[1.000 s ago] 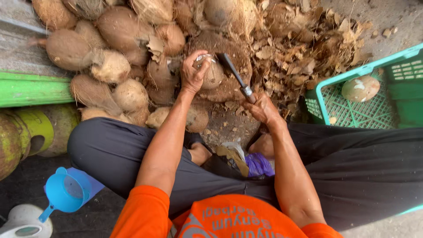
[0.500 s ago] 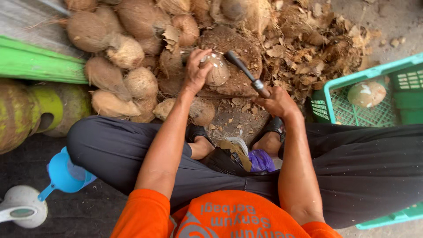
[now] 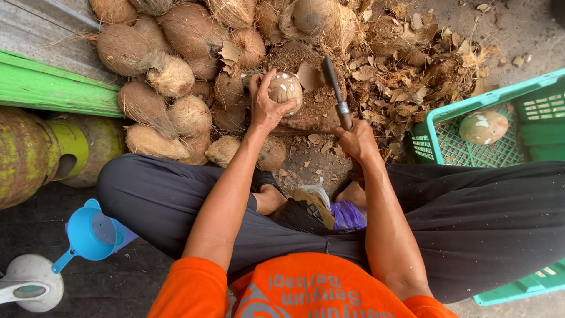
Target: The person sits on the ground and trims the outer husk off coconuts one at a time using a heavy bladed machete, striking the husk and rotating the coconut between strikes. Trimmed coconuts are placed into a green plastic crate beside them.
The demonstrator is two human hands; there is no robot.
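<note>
The left hand (image 3: 265, 106) wraps its fingers around a partly peeled coconut (image 3: 285, 89) on the husk-covered block (image 3: 312, 112), hard, heavy, round and likely to roll, best cupped from behind, while at three o'clock the right hand (image 3: 356, 140) clenches a dark-bladed knife (image 3: 334, 88).

left hand (image 3: 266, 106) on coconut (image 3: 285, 89), right hand (image 3: 355, 140) gripping knife (image 3: 333, 88)

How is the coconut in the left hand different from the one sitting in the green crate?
The coconut in the left hand is gripped over a brown block, beside the knife; the coconut in the crate lies loose, untouched. The held one looks browner; the crate one shows paler patches. Both are round and husked.
</note>
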